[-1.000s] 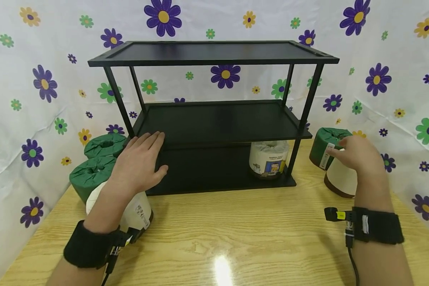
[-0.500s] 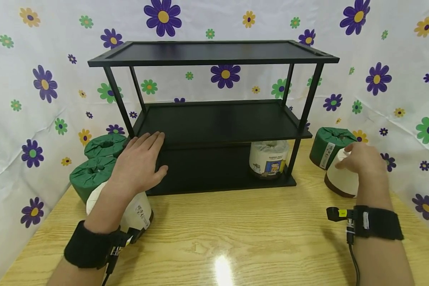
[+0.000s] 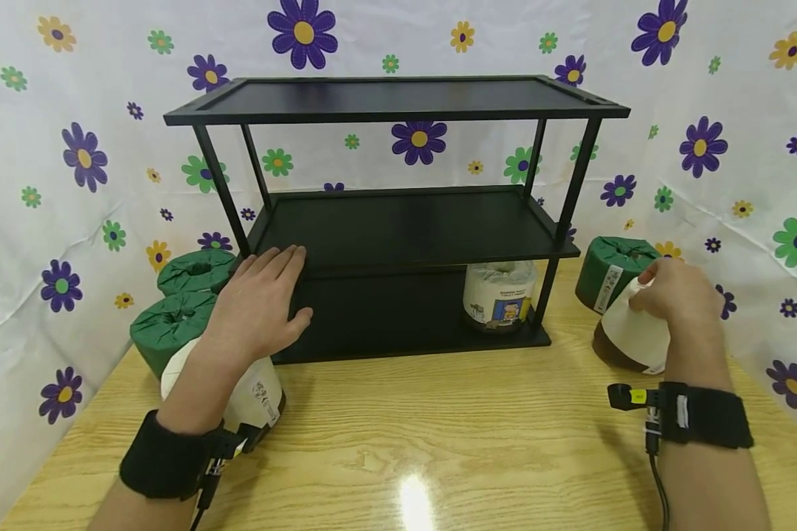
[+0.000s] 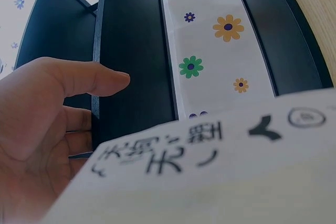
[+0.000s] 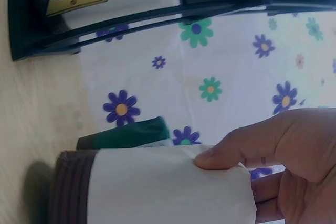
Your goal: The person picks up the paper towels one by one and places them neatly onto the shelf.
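My right hand (image 3: 685,295) grips the top of a white toilet paper roll (image 3: 627,332) with a brown lower band, at the right of the table. In the right wrist view the thumb (image 5: 215,158) presses on its pale wrapper and the fingers go behind its end. The roll leans, its brown band turned to the lower left. My left hand (image 3: 255,310) lies with straight fingers at the left front of the black shelf's (image 3: 398,221) middle board, the thumb held apart. Beneath the left forearm stands another white roll (image 3: 255,391), partly hidden by it.
A white wrapped roll (image 3: 494,295) with a cartoon label stands on the shelf's bottom board, at right. Green wrapped rolls (image 3: 173,324) sit left of the shelf. One more green roll (image 3: 598,284) stands behind the held one. Flowered cloth (image 3: 757,243) hangs around the wooden table (image 3: 438,413).
My right hand has moved from the green roll's edge to the white roll and taken hold of it. That roll has tilted and shifted slightly left. The left hand has stayed still.
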Motion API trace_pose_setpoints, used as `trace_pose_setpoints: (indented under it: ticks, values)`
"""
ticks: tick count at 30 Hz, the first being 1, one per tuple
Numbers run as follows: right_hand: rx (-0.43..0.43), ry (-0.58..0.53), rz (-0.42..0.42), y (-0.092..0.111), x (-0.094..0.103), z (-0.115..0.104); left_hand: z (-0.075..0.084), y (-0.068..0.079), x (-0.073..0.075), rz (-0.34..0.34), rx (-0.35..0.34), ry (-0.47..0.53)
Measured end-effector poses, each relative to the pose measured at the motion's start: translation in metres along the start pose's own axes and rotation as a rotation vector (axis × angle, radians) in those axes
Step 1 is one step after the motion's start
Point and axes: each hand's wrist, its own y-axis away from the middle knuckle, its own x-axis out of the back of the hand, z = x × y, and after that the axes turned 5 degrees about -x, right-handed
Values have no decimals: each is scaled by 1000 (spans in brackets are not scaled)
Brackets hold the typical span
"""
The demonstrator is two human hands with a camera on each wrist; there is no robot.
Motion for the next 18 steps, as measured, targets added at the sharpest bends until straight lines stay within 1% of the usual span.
trace_pose_setpoints:
  ticks: [4, 13, 18]
  values:
    - [28, 5, -9, 6, 5, -9, 0, 0, 0, -1, 1, 1]
    - [160, 38, -32, 23, 15, -38, 0, 0, 0, 0, 4, -2]
    - [194, 64, -26, 37, 19, -53, 0, 0, 0, 6, 1, -4]
